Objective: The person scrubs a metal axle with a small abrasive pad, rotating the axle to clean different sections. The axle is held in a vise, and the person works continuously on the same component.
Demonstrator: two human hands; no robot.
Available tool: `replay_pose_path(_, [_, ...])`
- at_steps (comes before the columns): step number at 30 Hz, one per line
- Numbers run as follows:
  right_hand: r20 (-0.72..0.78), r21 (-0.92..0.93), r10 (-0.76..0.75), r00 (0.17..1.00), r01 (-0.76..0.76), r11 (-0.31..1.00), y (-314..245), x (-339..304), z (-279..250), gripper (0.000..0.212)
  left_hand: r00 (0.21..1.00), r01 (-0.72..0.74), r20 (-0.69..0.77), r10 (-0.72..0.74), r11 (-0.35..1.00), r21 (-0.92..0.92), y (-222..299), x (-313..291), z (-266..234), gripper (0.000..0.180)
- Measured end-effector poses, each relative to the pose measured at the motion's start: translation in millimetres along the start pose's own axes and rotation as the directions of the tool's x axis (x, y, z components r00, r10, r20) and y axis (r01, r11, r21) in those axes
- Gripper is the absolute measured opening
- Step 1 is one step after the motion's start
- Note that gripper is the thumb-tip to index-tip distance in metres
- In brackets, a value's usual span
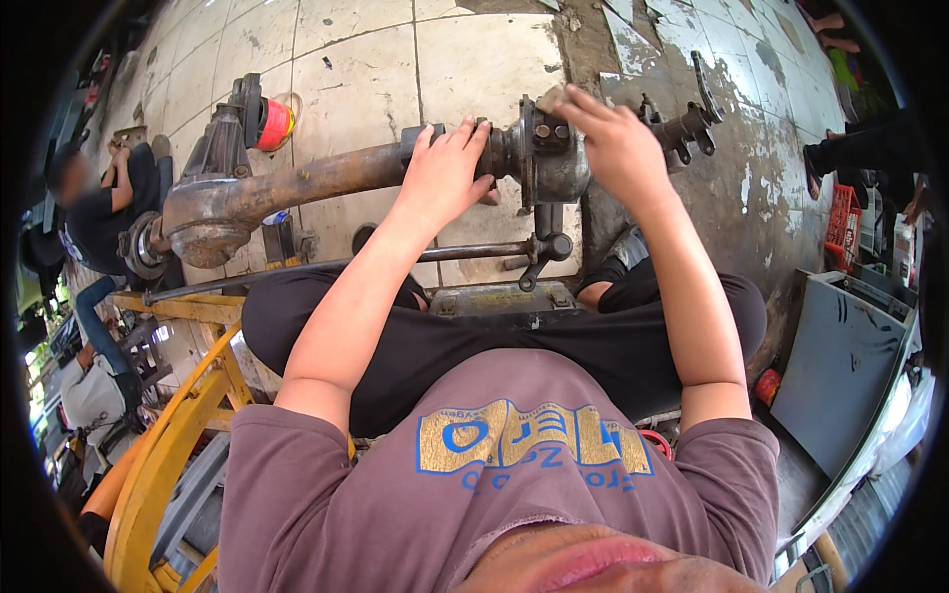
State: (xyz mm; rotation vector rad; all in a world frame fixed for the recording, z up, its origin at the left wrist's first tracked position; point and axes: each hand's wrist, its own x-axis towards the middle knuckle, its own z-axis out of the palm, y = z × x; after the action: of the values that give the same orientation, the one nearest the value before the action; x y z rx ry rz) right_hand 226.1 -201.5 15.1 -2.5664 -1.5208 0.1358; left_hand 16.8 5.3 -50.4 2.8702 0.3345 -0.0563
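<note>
A rusty vehicle axle housing (pixel 326 181) lies crosswise before my lap, its bulky differential part at the left and a steering knuckle (pixel 561 176) at the right. Across the tube, left of the round flange (pixel 528 148), rests my left hand (pixel 450 173) with its fingers spread. My right hand (pixel 623 148) is over the knuckle, fingers stretched together and pressing a small tan piece (pixel 552 100), perhaps sandpaper or cloth, near the flange's far edge. The right thumb is hidden. A thin steel rod (pixel 435 254) runs between the axle and my legs.
A red and yellow can (pixel 274 124) stands behind the differential. A yellow metal frame (pixel 173 445) rises at my left. To the right are a grey metal cabinet (pixel 840 366) and a red crate (pixel 842 225). Another person (pixel 109 208) sits at the far left; someone's legs show at right.
</note>
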Motion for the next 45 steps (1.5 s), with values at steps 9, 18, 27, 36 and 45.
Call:
replay_pose_path(9, [0.071,-0.110,-0.060,0.996,0.067,0.992,-15.3,1.9,2.6,0.074,1.000,-0.003,0.002,0.003,1.000,0.005,-0.6,1.0,-3.9,0.089])
replay_pose_path(18, [0.078,-0.134,-0.023,0.997,0.033,0.990,-16.9,3.2,5.0,0.081,1.000,-0.008,-0.003,0.008,1.000,-0.001,1.5,0.6,-0.7,0.087])
replay_pose_path(27, [0.192,-0.165,-0.049,0.980,0.081,0.983,-23.9,-2.3,-13.3,0.083,1.000,-0.005,0.024,0.004,1.000,0.016,2.1,2.5,-6.9,0.089])
replay_pose_path(36, [0.082,-0.104,-0.050,0.995,0.058,0.993,-21.5,-10.0,-1.8,0.075,1.000,-0.012,0.004,0.012,1.000,0.015,1.4,2.5,-2.4,0.091])
replay_pose_path(45, [0.156,-0.115,-0.003,0.988,0.021,0.993,-31.3,-11.3,-11.5,0.073,1.000,-0.015,-0.022,0.015,1.000,0.019,1.1,-0.2,-1.8,0.089])
